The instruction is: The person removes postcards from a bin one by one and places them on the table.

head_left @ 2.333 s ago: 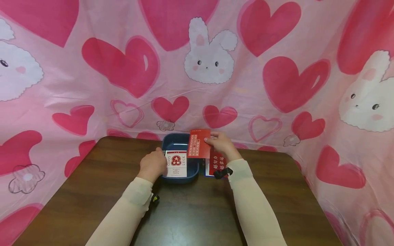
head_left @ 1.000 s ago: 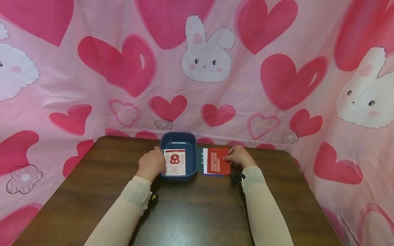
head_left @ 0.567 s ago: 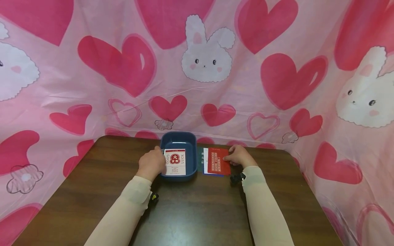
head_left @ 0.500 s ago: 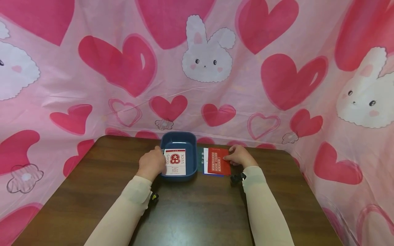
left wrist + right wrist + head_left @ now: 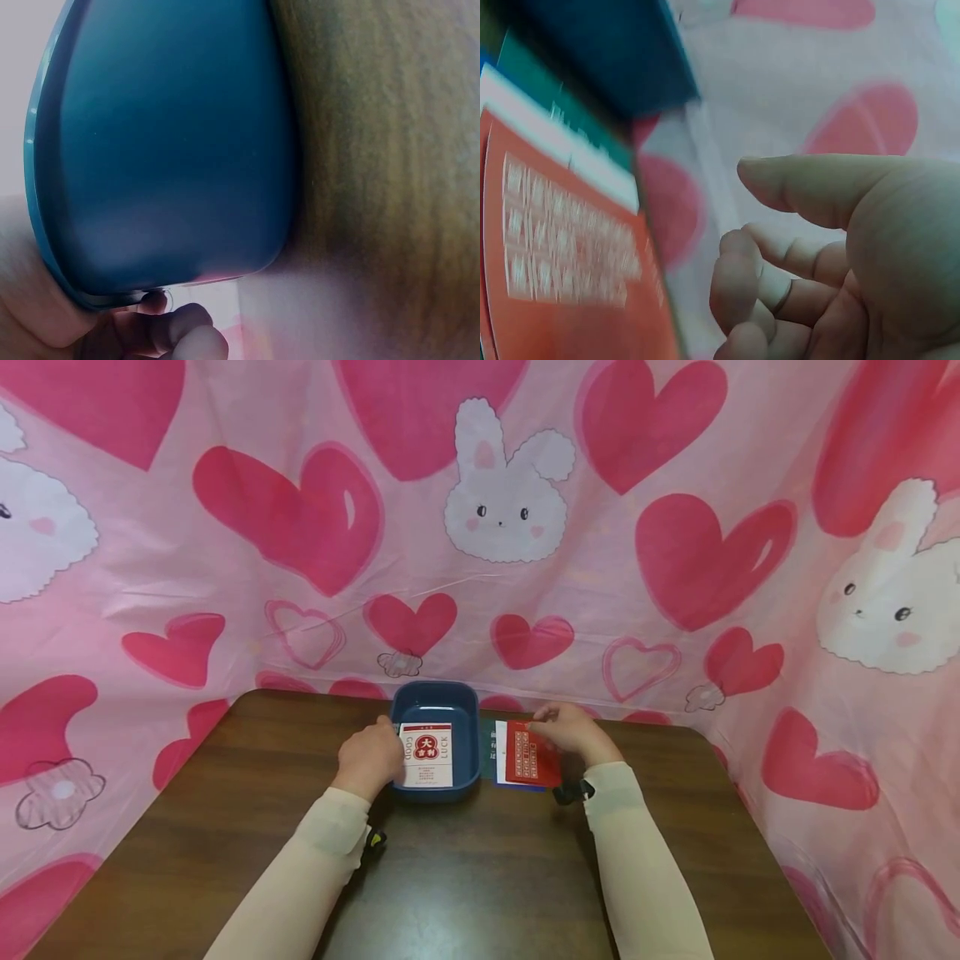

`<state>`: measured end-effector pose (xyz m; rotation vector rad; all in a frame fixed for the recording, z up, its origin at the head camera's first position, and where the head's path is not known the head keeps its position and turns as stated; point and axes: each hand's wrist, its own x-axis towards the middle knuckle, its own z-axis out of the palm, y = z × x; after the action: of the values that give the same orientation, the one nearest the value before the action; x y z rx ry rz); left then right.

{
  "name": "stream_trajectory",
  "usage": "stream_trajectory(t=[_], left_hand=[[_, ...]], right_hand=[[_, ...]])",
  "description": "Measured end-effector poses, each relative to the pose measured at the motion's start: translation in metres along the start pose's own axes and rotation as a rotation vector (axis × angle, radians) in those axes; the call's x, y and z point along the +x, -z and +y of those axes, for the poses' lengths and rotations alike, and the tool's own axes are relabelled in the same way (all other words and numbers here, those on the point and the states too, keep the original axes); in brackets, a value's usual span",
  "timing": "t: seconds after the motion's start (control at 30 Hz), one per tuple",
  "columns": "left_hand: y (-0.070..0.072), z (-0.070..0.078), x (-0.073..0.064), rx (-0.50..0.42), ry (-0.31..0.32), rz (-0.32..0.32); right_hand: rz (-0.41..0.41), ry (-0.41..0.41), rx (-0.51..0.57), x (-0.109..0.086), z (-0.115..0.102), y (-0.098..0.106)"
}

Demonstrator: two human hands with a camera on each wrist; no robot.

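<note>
My left hand (image 5: 369,758) grips the left rim of a dark blue plastic bin (image 5: 471,735); in the left wrist view the bin's outer wall (image 5: 172,150) fills much of the frame, with curled fingers (image 5: 169,330) at its edge. Inside the bin a white card (image 5: 429,772) printed "GOOD LUCK" is on top. Right of the bin, a red card (image 5: 523,756) with rows of characters overlaps a white card (image 5: 500,760), a blue edge and a dark green card (image 5: 488,752). My right hand (image 5: 573,731) hovers at the red card's far right corner, thumb and fingers apart, holding nothing.
All this stands on a brown wooden table (image 5: 465,877), near its back edge. A pink cloth (image 5: 420,543) with hearts and rabbits hangs behind and at both sides.
The right hand carried the red card from over the bin onto the pile at the right, then let go and moved slightly up and left. The left hand stayed at the bin.
</note>
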<state>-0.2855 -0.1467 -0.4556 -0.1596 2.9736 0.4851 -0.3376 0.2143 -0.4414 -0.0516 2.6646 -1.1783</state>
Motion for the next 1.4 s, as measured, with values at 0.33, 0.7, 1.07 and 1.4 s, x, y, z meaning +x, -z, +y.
stream_trajectory(t=[0.33, 0.7, 1.07, 1.4], left_hand=[[0.001, 0.001, -0.001, -0.007, -0.003, 0.004], [0.0, 0.0, 0.001, -0.013, 0.0, -0.007], [0.001, -0.001, 0.0, -0.022, -0.012, 0.006], [0.002, -0.001, -0.001, -0.034, -0.017, 0.016]], right_hand=[[-0.072, 0.189, -0.049, -0.013, -0.068, -0.03], [-0.183, 0.228, -0.147, 0.015, -0.14, -0.069], [-0.243, 0.081, -0.302, 0.038, -0.168, -0.112], [-0.257, 0.005, -0.489, 0.047, -0.16, -0.135]])
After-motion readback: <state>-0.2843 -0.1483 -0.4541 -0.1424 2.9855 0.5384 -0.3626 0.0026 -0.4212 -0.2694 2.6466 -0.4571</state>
